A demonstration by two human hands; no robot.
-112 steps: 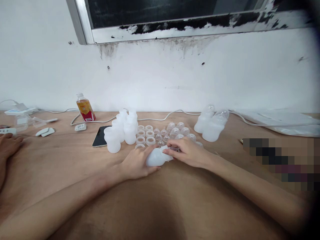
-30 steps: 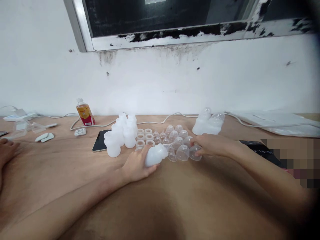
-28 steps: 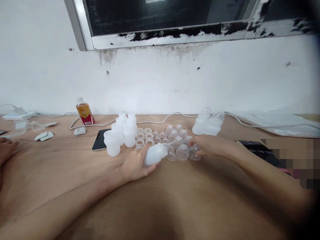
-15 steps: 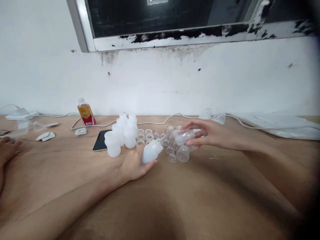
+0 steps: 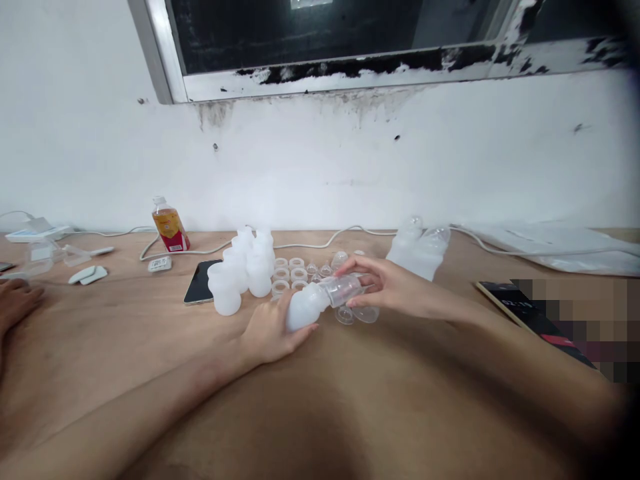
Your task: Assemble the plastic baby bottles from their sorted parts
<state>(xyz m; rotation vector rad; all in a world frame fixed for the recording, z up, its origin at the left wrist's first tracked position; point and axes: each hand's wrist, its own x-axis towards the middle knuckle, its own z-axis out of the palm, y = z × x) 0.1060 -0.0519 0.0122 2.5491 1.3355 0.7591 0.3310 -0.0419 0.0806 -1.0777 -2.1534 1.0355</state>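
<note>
My left hand (image 5: 273, 330) is wrapped round a milky white baby bottle (image 5: 304, 308), tilted with its top toward the right. A clear dome cap (image 5: 341, 290) is pinched in the fingers of my right hand (image 5: 390, 283); its open end meets the bottle's top, and the nipple cannot be made out. Several white bottles (image 5: 227, 290) stand left of my hands. White collar rings (image 5: 281, 274) lie in rows behind the bottle in my hand. Clear nipples and more clear caps (image 5: 367, 314) sit under and behind my right hand, partly hidden.
Two capped bottles (image 5: 419, 250) stand at the back right. A phone (image 5: 530, 313) lies by my right forearm, another phone (image 5: 196, 283) behind the white bottles. A drink bottle (image 5: 171, 225), a cable (image 5: 350, 229) and a plastic bag (image 5: 540, 250) are near the wall. Another person's hand (image 5: 19, 303) rests at far left.
My right hand has moved left and slightly down, bringing the clear cap onto the bottle's top. My left hand still holds the bottle in nearly the same place.
</note>
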